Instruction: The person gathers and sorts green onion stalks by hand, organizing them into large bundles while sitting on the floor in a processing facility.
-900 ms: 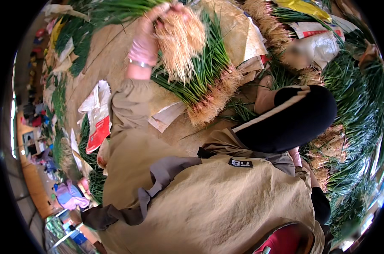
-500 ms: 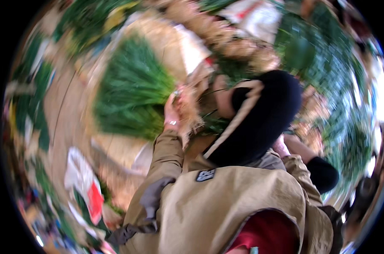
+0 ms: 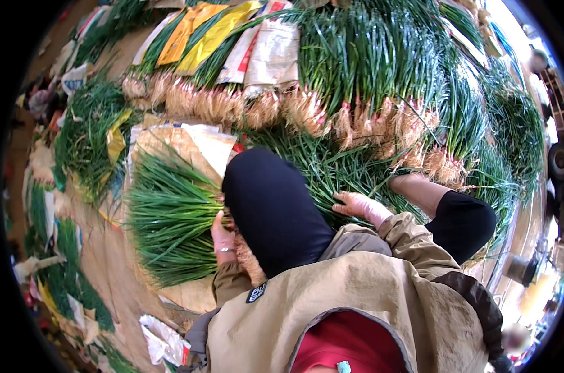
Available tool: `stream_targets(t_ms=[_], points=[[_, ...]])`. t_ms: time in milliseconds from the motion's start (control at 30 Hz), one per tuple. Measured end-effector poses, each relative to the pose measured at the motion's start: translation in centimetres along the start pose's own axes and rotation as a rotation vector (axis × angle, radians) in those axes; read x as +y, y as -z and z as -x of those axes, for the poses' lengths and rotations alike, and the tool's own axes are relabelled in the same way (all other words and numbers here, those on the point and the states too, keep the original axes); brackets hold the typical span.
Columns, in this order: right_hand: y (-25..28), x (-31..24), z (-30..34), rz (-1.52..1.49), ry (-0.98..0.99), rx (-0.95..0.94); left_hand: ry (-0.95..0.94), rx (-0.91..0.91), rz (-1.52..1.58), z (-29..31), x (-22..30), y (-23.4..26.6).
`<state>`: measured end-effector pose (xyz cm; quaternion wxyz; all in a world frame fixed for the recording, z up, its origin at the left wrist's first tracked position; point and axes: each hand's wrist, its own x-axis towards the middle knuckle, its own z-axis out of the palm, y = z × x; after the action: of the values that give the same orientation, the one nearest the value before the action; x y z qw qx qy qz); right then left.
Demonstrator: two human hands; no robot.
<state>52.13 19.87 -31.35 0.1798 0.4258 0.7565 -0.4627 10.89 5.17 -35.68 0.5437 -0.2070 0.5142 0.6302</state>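
Our left hand (image 3: 223, 239) now grips the root end of the green onion bundle (image 3: 170, 221), which was lifted overhead a moment ago and now lies flat on the sack (image 3: 198, 146). Right hand (image 3: 359, 205) rests open-fingered on the loose greens (image 3: 332, 171) beside our knee (image 3: 272, 208).

- Left hand (image 3: 223, 239): its fingers are buried in the bundle of green onions (image 3: 170, 217), so the grip can't be read.
- That bundle's root ends, just right of the left hand, vanish behind the black-clad knee (image 3: 272, 211).
- Right hand (image 3: 356, 205): its fingertips sink among the loose green onions (image 3: 332, 168) beyond it; what they touch is unclear.
- The stacked bunches (image 3: 369, 68) far above the right hand run off the fisheye rim.
- At lower right of the right hand, small shapes at the rim are too blurred to name.
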Motion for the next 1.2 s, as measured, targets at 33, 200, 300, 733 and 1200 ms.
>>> stream_targets(t_ms=[33,200,300,733,1200], points=[[1.6,2.0,0.3,-0.061,-0.028,0.015,0.006,-0.014,-0.069,2.3,0.4,-2.2],[13.5,0.2,-0.3,-0.031,0.006,1.061,-0.578,0.073,-0.433,12.0,8.5,-8.8],[18.6,-1.5,-3.1,-0.14,0.106,1.178,-1.088,-0.14,-0.53,19.6,11.8,-20.2],[24.4,-1.7,-2.3,-1.144,0.121,0.654,-0.199,-0.75,-0.597,13.2,-11.2,-35.4],[16.2,-3.3,-1.0,-0.81,0.026,0.8,0.233,-0.684,-0.621,9.5,-16.0,-35.1]])
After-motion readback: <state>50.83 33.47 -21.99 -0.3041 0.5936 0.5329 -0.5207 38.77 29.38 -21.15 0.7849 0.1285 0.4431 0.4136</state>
